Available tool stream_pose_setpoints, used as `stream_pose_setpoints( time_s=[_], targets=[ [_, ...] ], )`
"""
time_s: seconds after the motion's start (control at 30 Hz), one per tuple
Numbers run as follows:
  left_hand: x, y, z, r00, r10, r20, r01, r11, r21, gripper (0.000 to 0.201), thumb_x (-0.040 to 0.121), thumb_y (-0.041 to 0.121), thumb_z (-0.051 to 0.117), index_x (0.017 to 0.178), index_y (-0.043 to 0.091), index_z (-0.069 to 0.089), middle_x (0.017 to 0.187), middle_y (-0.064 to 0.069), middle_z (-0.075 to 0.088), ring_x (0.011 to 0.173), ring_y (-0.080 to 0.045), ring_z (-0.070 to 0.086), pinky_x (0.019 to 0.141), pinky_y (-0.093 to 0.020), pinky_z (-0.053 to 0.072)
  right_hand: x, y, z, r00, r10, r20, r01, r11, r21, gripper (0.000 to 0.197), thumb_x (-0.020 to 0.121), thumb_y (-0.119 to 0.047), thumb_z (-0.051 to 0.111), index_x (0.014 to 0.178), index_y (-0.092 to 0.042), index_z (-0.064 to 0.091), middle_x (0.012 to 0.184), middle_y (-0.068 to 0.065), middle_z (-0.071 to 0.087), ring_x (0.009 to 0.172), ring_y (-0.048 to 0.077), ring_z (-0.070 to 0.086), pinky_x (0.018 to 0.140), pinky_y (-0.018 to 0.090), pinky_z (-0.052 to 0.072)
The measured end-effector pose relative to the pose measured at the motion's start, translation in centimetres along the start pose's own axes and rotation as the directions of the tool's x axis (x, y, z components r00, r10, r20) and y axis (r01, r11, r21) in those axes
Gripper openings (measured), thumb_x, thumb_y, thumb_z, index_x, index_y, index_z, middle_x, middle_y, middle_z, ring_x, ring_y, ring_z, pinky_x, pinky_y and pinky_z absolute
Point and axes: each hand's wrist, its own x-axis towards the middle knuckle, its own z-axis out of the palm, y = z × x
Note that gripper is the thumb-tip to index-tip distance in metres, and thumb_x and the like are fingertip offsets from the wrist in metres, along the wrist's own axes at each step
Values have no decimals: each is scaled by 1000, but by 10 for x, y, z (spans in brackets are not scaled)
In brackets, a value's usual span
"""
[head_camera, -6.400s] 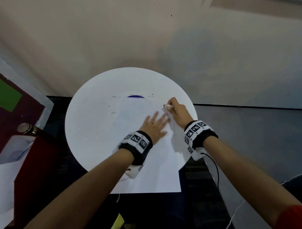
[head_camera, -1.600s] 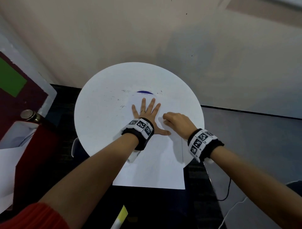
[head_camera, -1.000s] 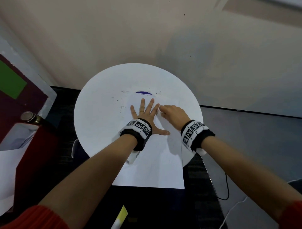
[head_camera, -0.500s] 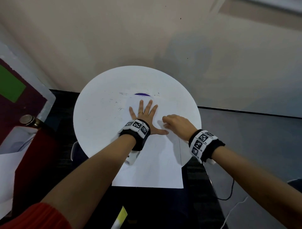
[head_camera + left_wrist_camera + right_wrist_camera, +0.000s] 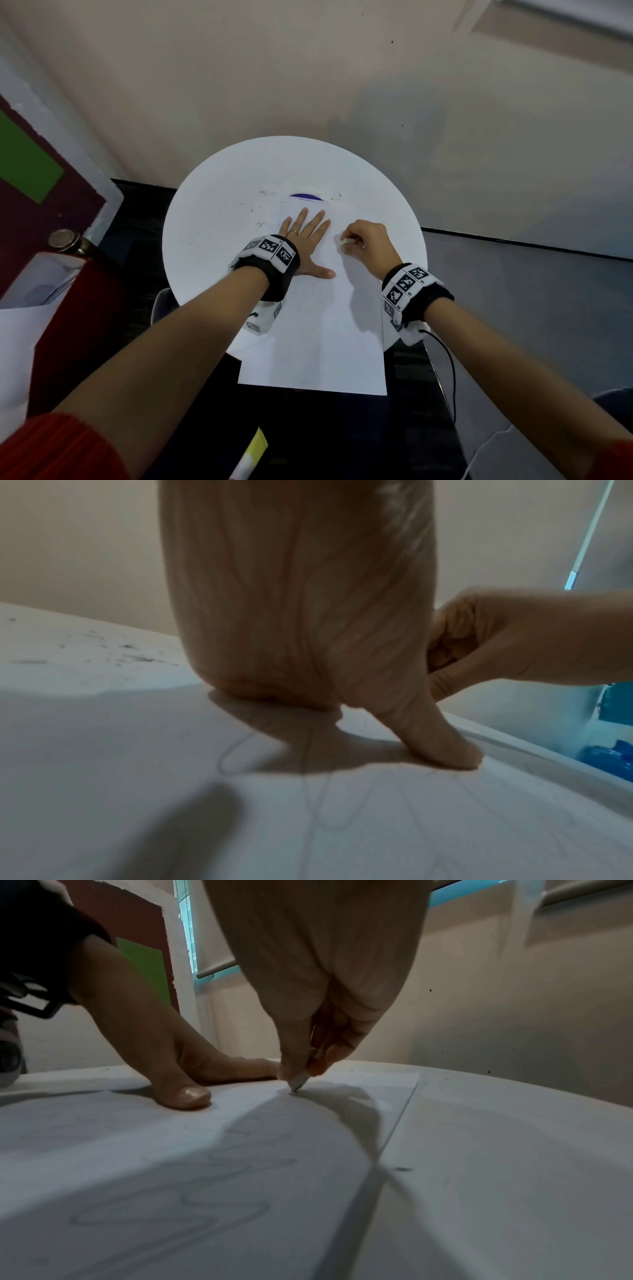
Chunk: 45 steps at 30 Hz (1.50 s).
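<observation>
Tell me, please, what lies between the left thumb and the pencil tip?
Only the bare, shadowed paper sheet lies between the left thumb and the tip of the pencil, as the right wrist view shows.

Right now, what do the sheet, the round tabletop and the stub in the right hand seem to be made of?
The sheet: thin matt white paper, lying flat, carrying faint grey wavy lines. The round tabletop: smooth white surface, perhaps laminate or plastic; dark scuffs show on it. The stub pinched by the right hand: pale body, dark point on the sheet, likely a pencil; material unclear.
</observation>
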Motion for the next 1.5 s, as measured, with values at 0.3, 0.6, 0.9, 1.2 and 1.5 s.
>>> stream_pose_setpoints(
  time_s=[0.3,0.6,0.9,1.2,1.5],
  targets=[
    [0,4,-1,999,-32,-1,32,999,6,119,77,77,50,151,13,-18,157,0,-27,144,-26,-25,116,-44,-12,-18,0,0,994,17,105,-17,1000,-2,8,78,1,66,78,2,58,76,3,55,65,4,45,61,7,36],
    [0,3,0,1000,-24,-2,24,1000,-1,118,78,76,50,151,13,-18,157,0,-27,144,-26,-25,115,-44,-13,-4,-2,1,985,-39,168,60,991,-119,7,79,3,62,82,-3,65,77,5,55,65,12,50,64,18,40],
    [1,3,1,1000,-25,1,25,1000,2,119,76,79,48,151,14,-18,157,1,-27,144,-25,-25,116,-45,-12,12,-7,7,992,31,124,-8,983,-182,7,81,1,56,84,-1,62,85,13,55,78,29,53,69,38,45],
    [2,0,-2,999,-35,-23,35,999,-24,118,65,83,56,151,38,-12,156,5,-28,143,-24,-28,114,-51,-16,10,-10,4,994,33,101,-22,994,-109,6,79,2,59,76,-2,63,75,4,49,70,22,49,64,33,42],
    [3,0,-1,998,-37,-45,36,999,-12,119,64,84,56,151,39,-11,157,4,-27,143,-26,-28,113,-51,-16,-4,-14,6,984,12,178,14,989,-144,8,82,-1,55,75,-5,56,79,4,47,72,22,47,65,36,41]
  ],
)
